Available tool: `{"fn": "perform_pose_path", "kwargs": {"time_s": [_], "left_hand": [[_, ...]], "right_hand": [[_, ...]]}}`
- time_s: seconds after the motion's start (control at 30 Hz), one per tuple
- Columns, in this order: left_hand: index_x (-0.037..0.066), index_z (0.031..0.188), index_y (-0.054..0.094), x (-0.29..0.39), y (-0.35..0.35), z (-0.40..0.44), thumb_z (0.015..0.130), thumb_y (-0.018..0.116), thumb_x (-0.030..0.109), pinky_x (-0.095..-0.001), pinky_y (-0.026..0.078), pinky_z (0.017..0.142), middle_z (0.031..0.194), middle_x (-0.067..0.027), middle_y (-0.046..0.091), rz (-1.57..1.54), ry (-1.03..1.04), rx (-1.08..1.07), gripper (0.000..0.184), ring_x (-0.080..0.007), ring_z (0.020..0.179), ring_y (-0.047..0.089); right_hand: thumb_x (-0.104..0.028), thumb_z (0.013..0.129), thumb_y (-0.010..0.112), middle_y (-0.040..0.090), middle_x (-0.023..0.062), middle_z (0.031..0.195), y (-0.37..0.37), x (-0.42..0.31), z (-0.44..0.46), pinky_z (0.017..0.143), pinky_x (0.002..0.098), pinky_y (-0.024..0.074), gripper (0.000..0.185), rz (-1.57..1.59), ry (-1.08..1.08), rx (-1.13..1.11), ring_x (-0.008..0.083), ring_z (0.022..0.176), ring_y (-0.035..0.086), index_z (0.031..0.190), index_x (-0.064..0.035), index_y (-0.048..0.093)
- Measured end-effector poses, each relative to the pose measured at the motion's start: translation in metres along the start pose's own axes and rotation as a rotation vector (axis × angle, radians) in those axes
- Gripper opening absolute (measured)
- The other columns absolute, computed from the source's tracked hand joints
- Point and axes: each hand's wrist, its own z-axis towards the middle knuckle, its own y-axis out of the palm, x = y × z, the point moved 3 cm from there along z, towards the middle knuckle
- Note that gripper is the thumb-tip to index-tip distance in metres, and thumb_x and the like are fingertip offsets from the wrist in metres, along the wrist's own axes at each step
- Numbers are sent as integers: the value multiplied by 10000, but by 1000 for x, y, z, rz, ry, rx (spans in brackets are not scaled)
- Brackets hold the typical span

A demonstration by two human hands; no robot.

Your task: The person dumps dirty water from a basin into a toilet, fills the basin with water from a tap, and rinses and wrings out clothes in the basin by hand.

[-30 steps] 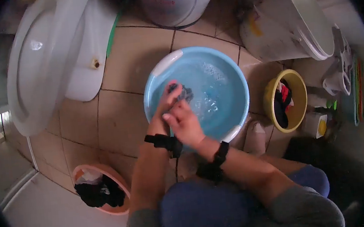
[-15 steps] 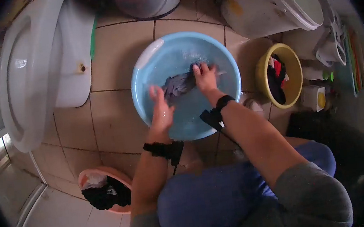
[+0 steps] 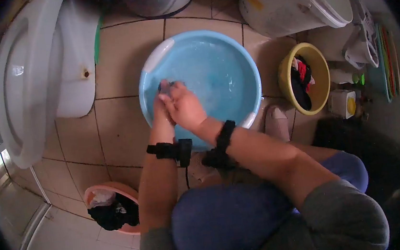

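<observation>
Both hands are pressed together over the left part of a light blue basin [image 3: 254, 79] of water. Between them is a bunched dark grey cloth [image 3: 172, 85], mostly hidden by the fingers. My right hand [image 3: 187, 108] wraps over the cloth from the right, its fingers curled. My left hand [image 3: 162, 110] is closed on the same cloth from the left, and its fingers are partly covered by the right hand. Each wrist wears a black strap.
A yellow basin [image 3: 323, 84] with red and black clothes stands at right. An orange basin [image 3: 90, 189] holding dark clothes lies lower left. White buckets [image 3: 278, 9] stand behind, and a toilet [image 3: 15, 109] is at left. A slipper [image 3: 277, 122] sits beside the blue basin.
The cloth was spread in the water with my left hand open beside it. Both hands have since come together at the basin's left, squeezing the cloth into a bunch.
</observation>
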Motion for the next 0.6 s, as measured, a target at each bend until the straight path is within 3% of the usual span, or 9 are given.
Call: {"fn": "perform_pose_path", "kwargs": {"time_s": [0.07, 0.1, 0.13, 0.17, 0.27, 0.4, 0.47, 0.5, 0.6], "left_hand": [[70, 1041, 569, -10, 9, -15, 890, 532, 345, -313, 480, 688, 862, -46, 574, -122, 33, 83, 316, -166, 810, 574], [62, 1057, 564, -3, 35, -35, 891, 513, 358, -320, 481, 699, 884, -61, 579, 403, 213, 146, 343, -178, 824, 579], [54, 1072, 560, 1, 52, -50, 893, 494, 370, -328, 482, 709, 907, -76, 584, 935, 382, 190, 369, -190, 838, 584], [64, 1131, 552, -16, 35, -37, 892, 485, 383, -326, 476, 755, 967, -101, 590, 619, 196, 292, 405, -214, 881, 590], [93, 1287, 435, -33, 28, -47, 894, 480, 376, -411, 453, 823, 1160, -122, 529, 468, 36, 126, 486, -243, 1007, 552], [160, 1336, 353, -31, 17, -48, 926, 439, 450, -471, 441, 863, 1255, -100, 491, 490, -66, 285, 509, -248, 1138, 487], [183, 1329, 367, -27, 19, -43, 926, 373, 554, -474, 451, 841, 1252, -90, 500, 552, -105, 206, 548, -242, 1113, 497], [180, 1310, 405, -25, 19, -37, 920, 335, 608, -467, 466, 819, 1227, -90, 527, 551, -118, 126, 583, -241, 1065, 531], [154, 1230, 499, -25, 8, -9, 884, 290, 693, -438, 492, 758, 1134, -73, 589, 426, -247, 31, 673, -214, 936, 580]], "right_hand": [[-327, 905, 523, 592, 220, 887, 1, 20, 15, 718, 475, 473, 308, -49, 195, -161, 430, 824, 564, 860, -39, 623], [-376, 912, 493, 600, 228, 884, -6, 37, 24, 716, 484, 473, 356, -78, 405, -307, 425, 840, 572, 864, -52, 631], [-399, 915, 472, 604, 233, 864, -13, 55, 30, 723, 492, 469, 384, -147, 355, -314, 422, 839, 576, 866, -54, 632], [-423, 919, 450, 608, 238, 844, -19, 71, 34, 729, 500, 466, 412, -216, 302, -324, 420, 838, 580, 868, -56, 633], [-394, 914, 484, 581, 219, 1019, -46, 109, 32, 798, 483, 455, 363, -397, 329, -232, 413, 934, 561, 981, -62, 615], [-319, 898, 535, 513, 204, 1178, -44, 151, 10, 853, 475, 440, 328, -440, 300, 11, 413, 1025, 536, 1123, -84, 570], [-254, 885, 565, 527, 203, 1130, -21, 149, -9, 846, 433, 466, 292, -563, 710, 85, 384, 956, 582, 1101, -60, 595], [-254, 885, 565, 527, 203, 1130, -12, 135, -11, 846, 433, 466, 292, -548, 706, 55, 384, 956, 582, 1101, -60, 595], [-206, 844, 613, 580, 157, 1013, -9, 79, -8, 845, 345, 452, 251, 482, 790, -42, 317, 996, 562, 1000, -9, 623]]}}
